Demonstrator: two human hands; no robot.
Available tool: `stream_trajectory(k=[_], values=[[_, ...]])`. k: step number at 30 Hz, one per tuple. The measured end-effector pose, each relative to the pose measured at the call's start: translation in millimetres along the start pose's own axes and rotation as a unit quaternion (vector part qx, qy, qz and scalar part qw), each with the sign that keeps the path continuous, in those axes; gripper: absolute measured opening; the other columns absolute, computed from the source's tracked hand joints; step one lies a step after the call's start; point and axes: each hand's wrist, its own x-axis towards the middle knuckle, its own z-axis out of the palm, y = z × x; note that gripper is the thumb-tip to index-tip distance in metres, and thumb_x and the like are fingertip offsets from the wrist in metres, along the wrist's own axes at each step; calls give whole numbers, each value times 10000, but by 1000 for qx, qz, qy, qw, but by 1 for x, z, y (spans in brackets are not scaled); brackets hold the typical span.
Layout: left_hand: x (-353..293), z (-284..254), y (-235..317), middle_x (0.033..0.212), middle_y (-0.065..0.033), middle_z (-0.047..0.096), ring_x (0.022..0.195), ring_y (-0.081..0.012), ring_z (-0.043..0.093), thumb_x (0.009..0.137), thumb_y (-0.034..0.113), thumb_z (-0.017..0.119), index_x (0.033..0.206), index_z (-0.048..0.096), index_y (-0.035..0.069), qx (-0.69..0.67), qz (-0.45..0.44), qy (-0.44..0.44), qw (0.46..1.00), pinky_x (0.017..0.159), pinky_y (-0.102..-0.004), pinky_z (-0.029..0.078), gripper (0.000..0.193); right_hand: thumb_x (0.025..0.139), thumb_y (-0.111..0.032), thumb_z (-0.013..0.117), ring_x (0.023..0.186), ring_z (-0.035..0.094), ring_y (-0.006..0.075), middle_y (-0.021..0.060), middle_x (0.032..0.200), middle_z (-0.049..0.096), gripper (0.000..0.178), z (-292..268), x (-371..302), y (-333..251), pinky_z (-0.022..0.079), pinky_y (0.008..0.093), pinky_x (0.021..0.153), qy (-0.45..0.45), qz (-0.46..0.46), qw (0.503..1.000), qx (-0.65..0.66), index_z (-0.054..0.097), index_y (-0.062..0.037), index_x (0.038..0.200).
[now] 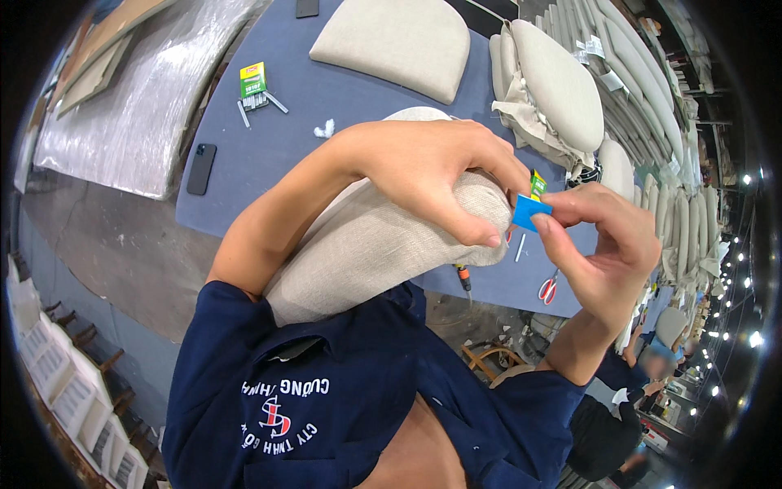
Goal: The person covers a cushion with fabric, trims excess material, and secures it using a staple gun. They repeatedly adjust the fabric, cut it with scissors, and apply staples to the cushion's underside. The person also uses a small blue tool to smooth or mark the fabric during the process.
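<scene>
A beige fabric-covered cushion is tilted up against my chest, over the near side of the table. My left arm reaches around it, and my left hand grips its right end, thumb on the near face and fingers curled over the far side. Between thumb and forefinger, my right hand pinches a small flat blue piece, right beside that end of the cushion. The kind of blue piece cannot be made out. The left fingertips are partly hidden behind the cushion and the blue piece.
On the blue-grey table lie a green-yellow box with staple strips, a phone, white fluff, a cushion and red-handled scissors. Stacked cushions stand far right. A plastic-wrapped stack is left; people work lower right.
</scene>
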Motion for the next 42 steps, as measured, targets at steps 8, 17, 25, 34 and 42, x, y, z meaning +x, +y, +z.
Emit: stream_trajectory(k=[8,17,25,34,42], values=[[8,-7,-6,928,-106,677,921,-282,607,782,218,742,1015,708,-2,-15,-11,-18,1000,848,-399,479,322,765,90,800,686,684,123,101,801,730,214,-4,3,10,535,222,621,1,-2,1000,-11,746,51,968],[22,-19,-20,988,-84,694,953,-192,621,829,180,754,1093,711,-15,-52,-68,-33,996,869,-345,485,332,808,39,807,719,675,106,91,845,741,172,-9,11,30,518,222,621,26,26,999,-22,751,41,971],[25,-20,-24,1019,-93,708,961,-192,638,826,175,763,1117,714,-18,-45,-69,-38,996,884,-340,496,352,815,35,795,706,678,110,87,832,738,151,-9,12,30,518,220,604,22,29,999,-37,753,30,960],[25,-19,-22,1085,-123,737,990,-170,667,818,203,777,1200,704,-27,-55,-100,-41,993,894,-315,518,451,815,22,787,657,687,115,81,789,732,132,-16,28,18,507,220,552,-47,24,994,-92,750,23,942],[26,-17,-23,1055,-130,736,972,-172,670,817,242,786,1194,706,-25,-58,-98,-37,993,881,-317,517,469,812,19,767,637,685,112,68,749,724,121,-20,41,9,493,224,526,-113,39,987,-106,756,4,931]])
